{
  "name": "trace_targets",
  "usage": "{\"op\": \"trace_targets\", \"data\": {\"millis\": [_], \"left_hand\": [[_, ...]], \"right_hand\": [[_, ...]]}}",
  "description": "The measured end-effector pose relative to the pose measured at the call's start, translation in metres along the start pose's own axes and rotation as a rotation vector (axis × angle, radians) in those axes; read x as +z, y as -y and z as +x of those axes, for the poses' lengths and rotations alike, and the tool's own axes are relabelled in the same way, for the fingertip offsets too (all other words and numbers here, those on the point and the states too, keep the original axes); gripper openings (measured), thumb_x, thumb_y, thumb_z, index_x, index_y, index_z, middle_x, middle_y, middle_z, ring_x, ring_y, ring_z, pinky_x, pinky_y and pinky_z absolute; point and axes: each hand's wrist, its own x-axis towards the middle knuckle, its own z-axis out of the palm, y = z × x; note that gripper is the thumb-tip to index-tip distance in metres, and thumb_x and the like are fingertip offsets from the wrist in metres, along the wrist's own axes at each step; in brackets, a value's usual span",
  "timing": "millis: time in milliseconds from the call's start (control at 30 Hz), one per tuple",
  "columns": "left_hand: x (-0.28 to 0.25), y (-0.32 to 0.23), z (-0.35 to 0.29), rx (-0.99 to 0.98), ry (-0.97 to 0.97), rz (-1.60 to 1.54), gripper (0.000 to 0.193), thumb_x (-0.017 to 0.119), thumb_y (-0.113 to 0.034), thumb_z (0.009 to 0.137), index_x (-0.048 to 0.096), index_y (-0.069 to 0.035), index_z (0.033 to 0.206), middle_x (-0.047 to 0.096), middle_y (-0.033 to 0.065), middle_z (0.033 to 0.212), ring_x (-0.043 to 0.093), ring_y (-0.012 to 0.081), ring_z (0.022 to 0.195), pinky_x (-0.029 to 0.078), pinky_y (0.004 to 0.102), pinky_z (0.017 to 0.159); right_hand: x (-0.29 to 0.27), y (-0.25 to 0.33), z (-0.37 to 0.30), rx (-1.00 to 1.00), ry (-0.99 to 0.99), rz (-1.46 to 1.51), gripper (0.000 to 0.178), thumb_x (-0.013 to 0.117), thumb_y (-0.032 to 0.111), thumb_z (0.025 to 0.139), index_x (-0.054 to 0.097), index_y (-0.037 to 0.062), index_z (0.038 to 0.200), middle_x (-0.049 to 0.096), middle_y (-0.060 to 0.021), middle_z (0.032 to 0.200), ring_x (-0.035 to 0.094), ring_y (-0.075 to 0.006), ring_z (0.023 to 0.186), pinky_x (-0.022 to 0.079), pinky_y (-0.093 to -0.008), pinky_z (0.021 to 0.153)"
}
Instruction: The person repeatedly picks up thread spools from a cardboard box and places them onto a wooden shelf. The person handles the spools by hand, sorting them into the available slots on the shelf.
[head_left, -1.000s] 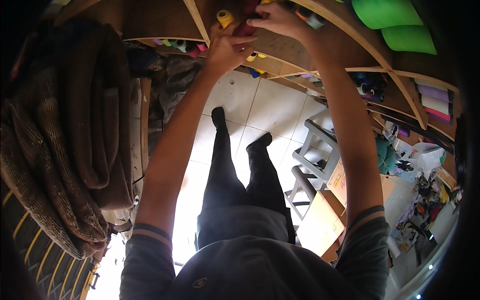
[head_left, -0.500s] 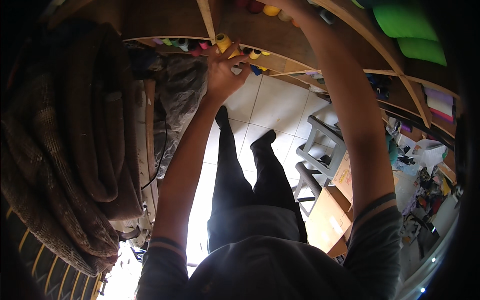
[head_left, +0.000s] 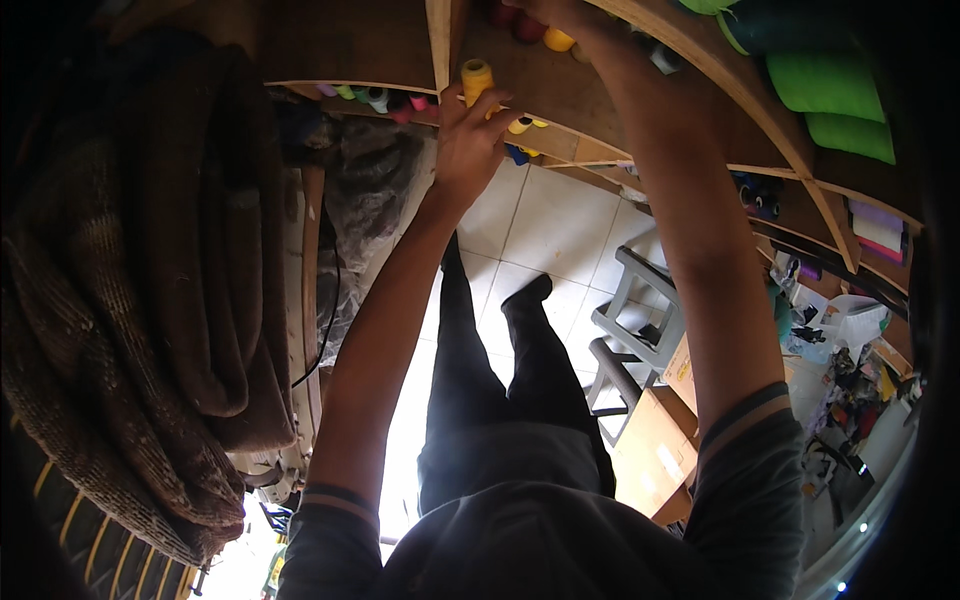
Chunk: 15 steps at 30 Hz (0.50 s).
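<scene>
A yellow cone-shaped thread spool (head_left: 478, 78) stands upright between the fingers of my left hand (head_left: 470, 145), beside a wooden shelf divider. The fingers are closed around its lower part. My right hand (head_left: 556, 12) reaches up to the top edge of the view, next to dark red thread spools (head_left: 528, 28) and a yellow-orange spool (head_left: 558, 40) on the upper shelf. Its fingertips run out of the picture and into shadow, so its grip is hidden.
Pink, green and grey spools (head_left: 378, 99) line a lower wooden shelf (head_left: 350, 82). Bright green rolls (head_left: 825, 85) lie upper right. A grey stool (head_left: 640, 310) and cardboard box (head_left: 655, 450) stand on the tiled floor (head_left: 560, 215). Brown heavy cloth (head_left: 190, 250) hangs at left.
The whole view has shifted slightly, moving the shelf right and down. My left hand stays on the yellow spool. My right hand has moved left along the upper shelf toward the red spools.
</scene>
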Motion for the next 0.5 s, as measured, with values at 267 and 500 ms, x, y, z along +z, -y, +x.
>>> {"op": "trace_targets", "data": {"millis": [267,500], "left_hand": [[0.026,0.015,0.057,0.101,0.053,0.204,0.023,0.064,-0.005,0.074,0.07,-0.007,0.096,0.051,0.0034,0.13,0.04,0.0375,0.119,0.045,0.0443,0.097],[0.053,0.037,0.088,0.049,0.205,0.415,0.04,0.064,-0.015,0.076,0.063,-0.008,0.114,0.036,0.0056,0.144,0.03,0.0412,0.132,0.041,0.0496,0.102]], "right_hand": [[0.007,-0.012,0.003,-0.051,-0.087,-0.001,0.046,0.058,0.052,0.083,0.066,0.0065,0.085,0.064,-0.0126,0.073,0.061,-0.0261,0.064,0.047,-0.0409,0.056],[0.012,-0.021,0.004,-0.081,-0.152,0.025,0.044,0.058,0.05,0.083,0.066,0.0066,0.084,0.064,-0.0128,0.073,0.061,-0.0267,0.064,0.047,-0.0411,0.056]]}}
